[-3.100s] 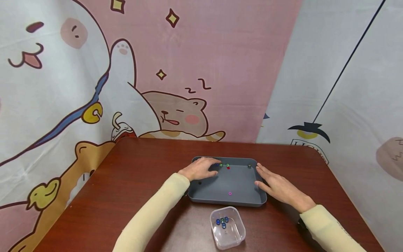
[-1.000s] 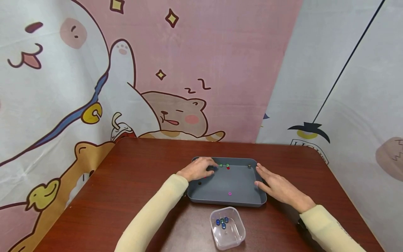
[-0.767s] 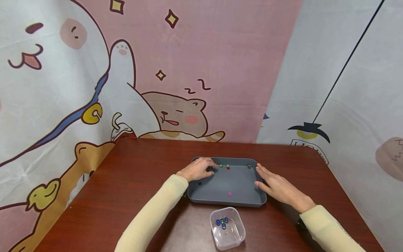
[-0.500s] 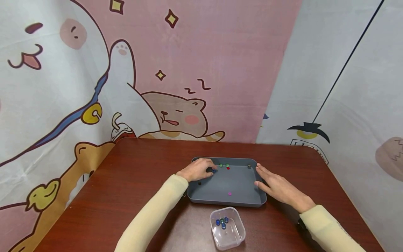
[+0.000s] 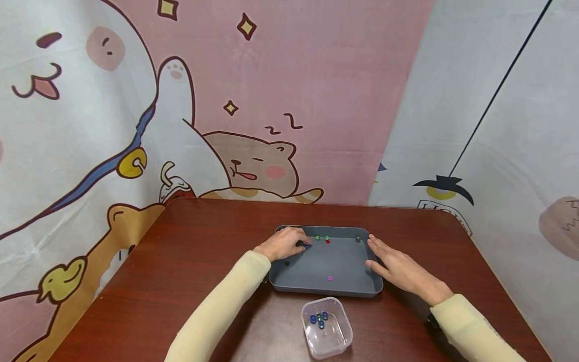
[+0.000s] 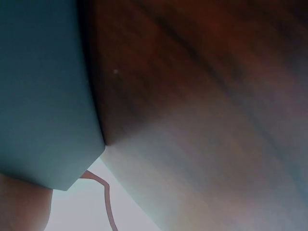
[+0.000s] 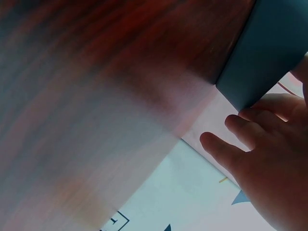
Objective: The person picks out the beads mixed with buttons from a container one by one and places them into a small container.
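My left hand [image 5: 282,245] reaches over the left side of a shallow grey tray [image 5: 334,291]. Between its thumb and fingertips is a small blue marble [image 5: 307,247], pinched low over the tray floor. With fingers straight, my right hand [image 5: 404,269] rests against the tray's right rim; the right wrist view shows those fingers [image 7: 221,149] beside the tray wall. Two green marbles [image 5: 326,238] lie along the back wall, a red bead [image 5: 327,242] just in front of them. The left wrist view shows mostly tray wall and table, so the pinch is hidden there.
A clear plastic box [image 5: 334,347] with several blue and greenish marbles [image 5: 321,325] stands in front of the tray. Inside the tray are also a pink ring [image 5: 330,278], a dark bead [image 5: 287,263] and a dark marble [image 5: 358,239]. The wooden table [image 5: 203,281] meets a printed cloth behind.
My left fingers have drawn the blue marble from the back wall toward the thumb, nearer to me. The right hand stays in place at the rim.
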The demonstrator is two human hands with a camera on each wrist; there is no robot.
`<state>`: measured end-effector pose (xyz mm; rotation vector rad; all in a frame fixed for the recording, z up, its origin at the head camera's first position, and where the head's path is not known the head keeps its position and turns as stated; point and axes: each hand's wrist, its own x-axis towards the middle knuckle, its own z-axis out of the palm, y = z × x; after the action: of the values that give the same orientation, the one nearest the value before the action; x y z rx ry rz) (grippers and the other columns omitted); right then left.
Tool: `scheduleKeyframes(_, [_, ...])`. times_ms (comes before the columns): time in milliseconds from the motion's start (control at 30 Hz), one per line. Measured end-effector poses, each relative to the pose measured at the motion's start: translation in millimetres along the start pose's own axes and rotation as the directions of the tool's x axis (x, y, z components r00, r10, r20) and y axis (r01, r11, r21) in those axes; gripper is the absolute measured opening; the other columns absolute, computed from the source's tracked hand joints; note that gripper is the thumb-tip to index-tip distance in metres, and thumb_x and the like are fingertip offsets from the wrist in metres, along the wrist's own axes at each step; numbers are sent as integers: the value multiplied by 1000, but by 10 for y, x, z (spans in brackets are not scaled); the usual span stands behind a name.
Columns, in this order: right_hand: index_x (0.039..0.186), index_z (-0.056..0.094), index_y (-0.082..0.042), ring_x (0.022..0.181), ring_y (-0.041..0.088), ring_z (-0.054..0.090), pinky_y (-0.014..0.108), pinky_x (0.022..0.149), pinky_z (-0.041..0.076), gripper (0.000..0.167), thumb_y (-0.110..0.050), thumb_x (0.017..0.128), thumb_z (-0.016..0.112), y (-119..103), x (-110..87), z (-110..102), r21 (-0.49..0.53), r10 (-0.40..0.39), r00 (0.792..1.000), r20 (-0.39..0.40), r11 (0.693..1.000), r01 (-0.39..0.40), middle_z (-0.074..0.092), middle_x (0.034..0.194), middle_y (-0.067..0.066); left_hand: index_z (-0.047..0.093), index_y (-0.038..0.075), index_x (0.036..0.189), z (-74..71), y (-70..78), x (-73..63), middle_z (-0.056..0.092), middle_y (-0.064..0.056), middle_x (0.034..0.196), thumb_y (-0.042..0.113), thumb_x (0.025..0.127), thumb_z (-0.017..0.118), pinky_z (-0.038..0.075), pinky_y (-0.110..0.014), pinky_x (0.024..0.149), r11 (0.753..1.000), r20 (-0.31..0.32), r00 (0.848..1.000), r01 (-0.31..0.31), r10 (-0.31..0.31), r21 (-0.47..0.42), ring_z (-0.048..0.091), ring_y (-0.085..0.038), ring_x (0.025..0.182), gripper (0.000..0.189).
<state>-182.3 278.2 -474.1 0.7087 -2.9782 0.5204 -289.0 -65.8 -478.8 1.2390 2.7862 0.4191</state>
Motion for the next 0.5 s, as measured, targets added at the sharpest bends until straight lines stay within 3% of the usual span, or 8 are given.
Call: scheduleKeyframes(500, [153, 42, 8, 147, 42, 38, 60, 112, 38, 70, -34, 103, 65, -3, -1, -4, 2, -4, 1000, 2, 1000, 4, 32, 164, 25, 78, 18, 120, 1, 6, -17, 71, 5, 123, 20, 99, 72, 50, -28, 102, 1000, -31, 999, -12, 11, -15, 64, -12, 120, 22])
